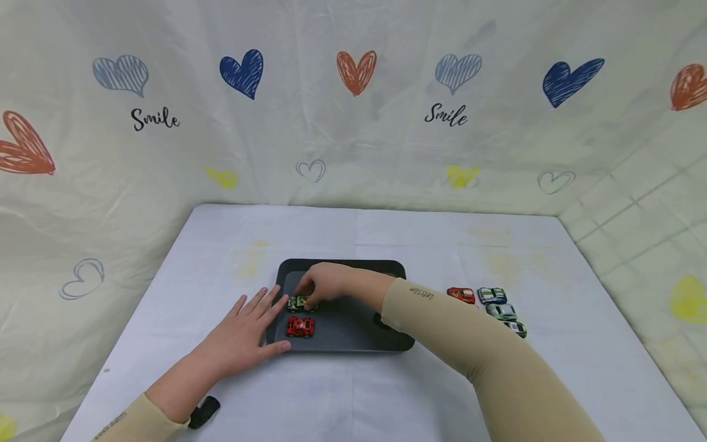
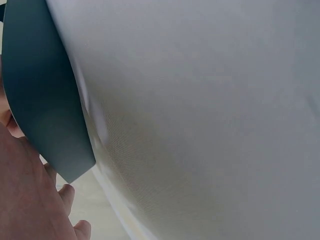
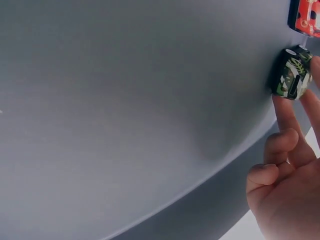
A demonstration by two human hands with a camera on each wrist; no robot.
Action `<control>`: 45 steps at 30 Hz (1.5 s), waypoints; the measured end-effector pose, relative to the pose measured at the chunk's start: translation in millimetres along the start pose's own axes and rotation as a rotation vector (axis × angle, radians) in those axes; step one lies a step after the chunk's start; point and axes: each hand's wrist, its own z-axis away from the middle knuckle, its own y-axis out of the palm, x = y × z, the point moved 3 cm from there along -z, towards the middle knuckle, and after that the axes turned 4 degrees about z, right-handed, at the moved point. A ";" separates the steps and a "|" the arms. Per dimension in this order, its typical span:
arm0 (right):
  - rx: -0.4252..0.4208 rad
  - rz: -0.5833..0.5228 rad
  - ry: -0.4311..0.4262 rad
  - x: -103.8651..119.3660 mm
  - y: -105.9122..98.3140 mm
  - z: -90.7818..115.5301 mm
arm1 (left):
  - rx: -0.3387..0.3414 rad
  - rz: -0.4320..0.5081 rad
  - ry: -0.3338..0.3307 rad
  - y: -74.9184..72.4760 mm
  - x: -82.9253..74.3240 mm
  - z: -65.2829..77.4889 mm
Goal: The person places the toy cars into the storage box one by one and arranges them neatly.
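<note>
In the head view my right hand (image 1: 328,283) reaches into a dark grey tray (image 1: 345,325) and pinches a green camouflage toy car (image 1: 298,303) near the tray's left side. The right wrist view shows the camouflage car (image 3: 292,72) between the fingertips, low over the tray floor. A red toy car (image 1: 300,326) sits just in front of it in the tray. My left hand (image 1: 243,337) lies at the tray's left edge with fingers spread and straight. From the left wrist, the tray's outer wall (image 2: 45,90) shows beside that hand (image 2: 30,195).
Right of the tray on the white-covered table (image 1: 386,399) is a group of toy cars: a red one (image 1: 461,295), a blue-and-white one (image 1: 492,296), a pale green one (image 1: 501,312) and another partly behind my sleeve. A black object (image 1: 204,412) lies by my left wrist.
</note>
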 end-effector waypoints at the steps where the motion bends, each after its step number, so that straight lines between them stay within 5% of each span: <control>1: -0.004 -0.007 -0.001 -0.2 -0.6 0.4 | -0.001 0.003 -0.001 -0.2 -0.1 0.2; 18: -0.026 0.007 0.032 4.3 0.8 5.0 | -0.019 -0.002 -0.001 7.2 6.2 -1.3; 45: -0.057 -0.068 0.028 -3.8 -9.6 19.9 | 0.000 0.008 -0.004 -0.9 -2.2 0.9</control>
